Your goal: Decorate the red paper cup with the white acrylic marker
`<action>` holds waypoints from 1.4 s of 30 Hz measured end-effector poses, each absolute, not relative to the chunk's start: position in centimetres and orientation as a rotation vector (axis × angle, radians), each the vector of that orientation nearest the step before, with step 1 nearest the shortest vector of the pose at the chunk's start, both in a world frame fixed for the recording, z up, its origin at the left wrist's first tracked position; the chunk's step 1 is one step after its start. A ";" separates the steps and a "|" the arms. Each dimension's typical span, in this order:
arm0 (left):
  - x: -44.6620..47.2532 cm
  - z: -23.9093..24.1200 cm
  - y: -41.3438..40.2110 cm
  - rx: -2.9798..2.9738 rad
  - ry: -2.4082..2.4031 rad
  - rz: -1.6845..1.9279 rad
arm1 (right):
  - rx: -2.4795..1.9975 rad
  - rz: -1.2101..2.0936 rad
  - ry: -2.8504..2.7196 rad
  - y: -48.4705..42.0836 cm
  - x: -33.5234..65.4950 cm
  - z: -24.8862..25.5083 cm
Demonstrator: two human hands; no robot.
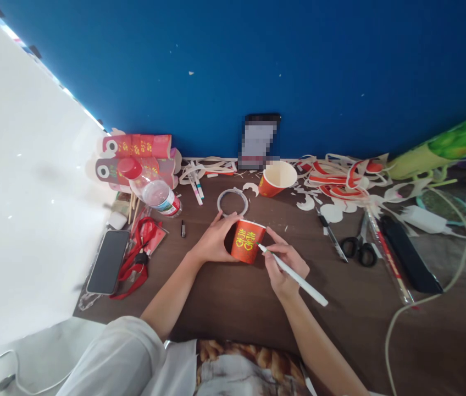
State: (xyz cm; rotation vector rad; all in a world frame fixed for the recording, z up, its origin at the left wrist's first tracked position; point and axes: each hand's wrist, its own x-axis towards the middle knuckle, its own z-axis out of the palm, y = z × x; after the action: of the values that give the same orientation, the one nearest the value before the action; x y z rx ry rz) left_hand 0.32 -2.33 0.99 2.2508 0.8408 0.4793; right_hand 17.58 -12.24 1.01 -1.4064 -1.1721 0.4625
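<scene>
Red paper cup (248, 242) with yellow lettering sits on the near side of the grey tape roll (218, 204), slightly to its right, mouth up and leaning a little. Its left wall fits into the curve of the left hand (217, 240), the thumb low on the near side and the fingers reaching round higher up; they are spread to the cup's width and hold it. On the cup's other side, the right hand (287, 269) grips a white marker (305, 285) in a narrow pinch, the green tip at the wall beside the lettering; I cannot tell whether the tip touches. One right finger points toward the rim. Both forearms slant inward from the near side of the tape roll, the left from under a pale sleeve. Beyond the tape roll and to its right stands a second cup (277, 179); a bottle (159, 194) is to its left, and black scissors (361, 240) lie well to its right.
</scene>
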 end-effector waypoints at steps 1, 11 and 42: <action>0.3 0.9 -2.3 2.257 0.843 0.489 | -1.417 0.457 -1.188 -12.3 17.5 1.1; 0.4 0.6 -2.3 2.261 0.848 0.492 | -1.477 0.445 -1.213 -12.2 17.5 1.6; 0.4 0.5 -2.3 2.279 0.834 0.522 | -1.497 0.440 -1.106 -12.0 17.1 1.1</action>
State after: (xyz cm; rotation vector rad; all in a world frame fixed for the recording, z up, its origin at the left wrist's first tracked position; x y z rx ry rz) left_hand 0.40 -2.27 0.49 2.2786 0.8340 0.5225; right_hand 17.09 -12.01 1.10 -1.4974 -1.1065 0.4401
